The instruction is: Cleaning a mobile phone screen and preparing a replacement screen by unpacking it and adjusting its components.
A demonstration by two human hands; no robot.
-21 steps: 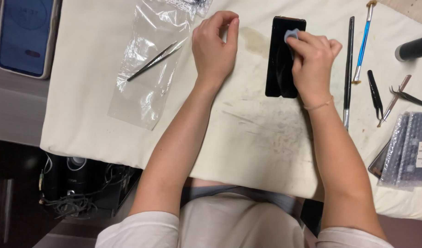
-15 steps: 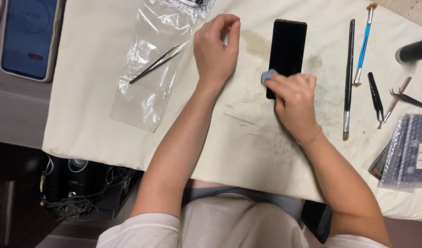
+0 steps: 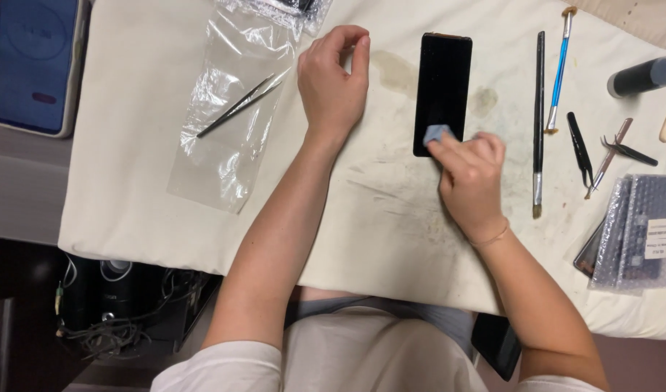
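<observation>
A black phone [image 3: 443, 83] lies face up on a stained white cloth [image 3: 391, 210]. My right hand [image 3: 469, 174] pinches a small blue-grey wipe [image 3: 436, 133] and presses it on the phone's near end. My left hand [image 3: 333, 80] rests on the cloth just left of the phone, fingers loosely curled, holding nothing.
A clear plastic bag [image 3: 231, 116] with metal tweezers [image 3: 239, 106] on it lies to the left. Right of the phone lie a long black brush [image 3: 539, 123], a blue-handled tool [image 3: 558, 72], black tweezers [image 3: 580, 149] and bubble-wrapped parts [image 3: 638, 229]. A blue case [image 3: 33, 64] sits far left.
My right hand has slid the wipe from the phone's far end down to its near end. My left hand has stayed in place.
</observation>
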